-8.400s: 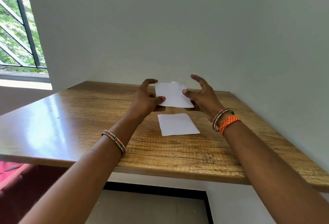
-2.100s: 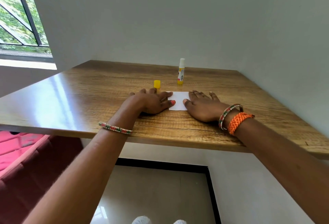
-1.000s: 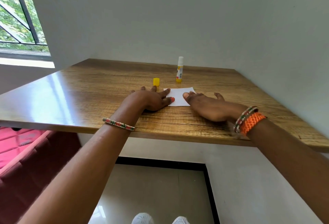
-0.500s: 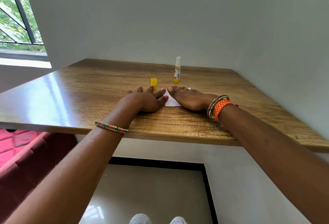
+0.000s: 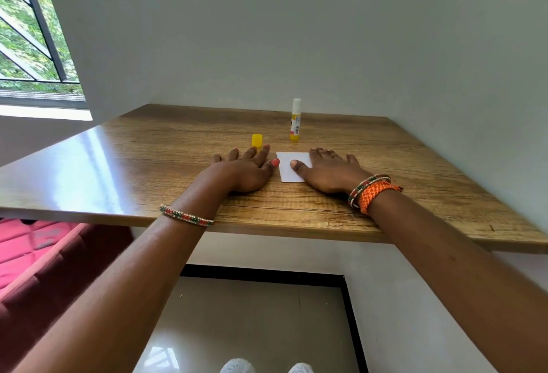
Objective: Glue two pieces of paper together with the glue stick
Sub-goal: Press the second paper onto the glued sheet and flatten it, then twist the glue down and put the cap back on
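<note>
A small white paper [image 5: 287,168] lies flat on the wooden table [image 5: 148,162]; only one sheet shows, so I cannot tell a second one apart. My right hand [image 5: 329,172] presses flat on the paper's right part, thumb on its middle. My left hand [image 5: 247,169] lies flat on the table just left of the paper, its thumb tip at the paper's left edge. Behind the paper the glue stick [image 5: 295,120] stands upright and uncapped, its white top showing. Its yellow cap [image 5: 257,140] stands apart, just beyond my left fingers.
The table fits into a corner, with white walls behind and to the right. A barred window [image 5: 29,31] is at the far left. A red cushioned seat [image 5: 38,257] sits below the table's left side. The table's front edge runs under my forearms.
My right hand has slid rightward across the paper, uncovering its left and middle part. My left hand has stayed flat beside the paper. Several seconds ago both hands held one sheet above another.
</note>
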A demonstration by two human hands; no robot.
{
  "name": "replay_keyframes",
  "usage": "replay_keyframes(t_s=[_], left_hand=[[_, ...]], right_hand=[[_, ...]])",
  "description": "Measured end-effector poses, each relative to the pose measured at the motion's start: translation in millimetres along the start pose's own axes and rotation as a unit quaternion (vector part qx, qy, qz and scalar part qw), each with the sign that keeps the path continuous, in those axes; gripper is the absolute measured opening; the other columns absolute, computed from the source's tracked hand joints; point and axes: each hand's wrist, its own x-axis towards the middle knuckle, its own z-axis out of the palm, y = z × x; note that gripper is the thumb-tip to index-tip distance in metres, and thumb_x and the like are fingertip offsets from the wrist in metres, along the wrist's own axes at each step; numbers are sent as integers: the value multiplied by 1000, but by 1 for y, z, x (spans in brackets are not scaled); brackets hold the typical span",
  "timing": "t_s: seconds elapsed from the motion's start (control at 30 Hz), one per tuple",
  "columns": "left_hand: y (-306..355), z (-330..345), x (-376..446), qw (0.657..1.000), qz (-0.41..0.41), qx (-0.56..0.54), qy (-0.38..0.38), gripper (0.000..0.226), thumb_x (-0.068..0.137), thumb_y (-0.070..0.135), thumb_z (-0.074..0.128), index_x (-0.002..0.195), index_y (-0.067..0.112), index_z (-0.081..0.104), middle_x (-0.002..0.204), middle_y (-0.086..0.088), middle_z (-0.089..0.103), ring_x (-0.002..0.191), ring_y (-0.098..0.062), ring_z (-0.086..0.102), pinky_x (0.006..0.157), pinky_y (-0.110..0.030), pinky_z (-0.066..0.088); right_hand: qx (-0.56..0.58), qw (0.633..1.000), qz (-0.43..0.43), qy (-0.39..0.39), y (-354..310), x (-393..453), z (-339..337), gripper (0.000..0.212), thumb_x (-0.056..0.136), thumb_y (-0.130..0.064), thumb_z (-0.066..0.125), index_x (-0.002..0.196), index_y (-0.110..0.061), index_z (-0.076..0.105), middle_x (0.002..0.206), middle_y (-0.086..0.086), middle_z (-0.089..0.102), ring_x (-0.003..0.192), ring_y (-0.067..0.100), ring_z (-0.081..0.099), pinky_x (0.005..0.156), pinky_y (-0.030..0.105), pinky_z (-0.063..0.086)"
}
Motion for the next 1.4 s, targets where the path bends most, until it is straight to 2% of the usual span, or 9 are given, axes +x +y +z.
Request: replay_keyframes(t_s=[0.27, 0.4, 0.53, 0.6, 0.67, 0.8, 0.93, 1.17, 1.4], left_hand=[[-3, -3, 7, 999, 23, 16, -24, 63, 91, 62, 9, 147, 36, -2, 159, 2, -7, 146, -30, -6, 116, -56, 0], [9, -20, 14, 998, 27, 52, -26, 62, 93, 56, 24, 148, 26, 19, 156, -8, 22, 142, -30, 24, 115, -43, 22], [18, -44, 28, 997, 33, -15, 72, 42, 93, 47, 42, 116, 18, 62, 113, -4, 68, 102, -22, 63, 94, -36, 45], [19, -55, 38, 981, 41, -131, 140, 31, 92, 40, 48, 87, 17, 69, 74, 2, 74, 67, -15, 68, 84, -35, 53], [19, -66, 51, 951, 51, -200, 230, 30, 90, 34, 49, 76, 15, 67, 60, 2, 70, 54, -14, 63, 73, -31, 54], [14, -79, 79, 918, 68, -308, 241, 26, 92, 29, 51, 87, 8, 65, 72, -3, 67, 58, -12, 54, 53, -23, 39], [6, -62, 101, 894, 79, -324, 300, 17, 90, 23, 53, 93, 11, 64, 88, -8, 67, 79, -21, 60, 71, -28, 44], [10, -42, 104, 915, 121, -256, 289, 32, 88, 40, 55, 110, 19, 63, 105, 3, 66, 109, -19, 54, 88, -38, 42], [21, -39, 106, 899, 109, -325, 273, 44, 80, 54, 57, 108, 22, 66, 108, 3, 68, 109, -20, 57, 98, -50, 41]], right_hand=[[19, 991, 135, 4, 66, 11, -23, 78, 86, -69, 31, 149, -26, 17, 160, 11, -4, 146, 34, -6, 113, 58, -1], [29, 982, 173, 64, 83, 34, -31, 75, 85, -62, 46, 146, -23, 27, 159, 14, -1, 146, 37, -4, 112, 59, 1], [59, 970, 214, 95, 88, 63, -34, 76, 84, -58, 51, 146, -20, 27, 158, 17, 9, 145, 38, 4, 113, 60, 5], [92, 964, 228, 104, 88, 76, -36, 76, 84, -55, 54, 145, -18, 28, 157, 18, 12, 144, 39, 6, 113, 61, 5], [115, 960, 233, 103, 89, 86, -36, 75, 84, -53, 54, 145, -18, 28, 156, 19, 14, 143, 40, 8, 113, 62, 5], [145, 954, 197, 172, 92, 93, -34, 76, 77, -62, 57, 138, -19, 40, 148, 13, 33, 138, 37, 25, 111, 62, 10], [282, 895, 131, 319, 83, 93, -41, 65, 75, -64, 57, 125, -21, 55, 136, 5, 52, 127, 30, 44, 106, 52, 21], [374, 904, -29, 204, 19, 113, -27, 55, 68, -53, 72, 114, -25, 64, 120, -2, 64, 116, 21, 54, 105, 54, 30], [416, 880, -68, 217, 2, 119, -25, 31, 84, -38, 63, 106, -16, 64, 100, -2, 67, 99, 20, 61, 97, 49, 42]])
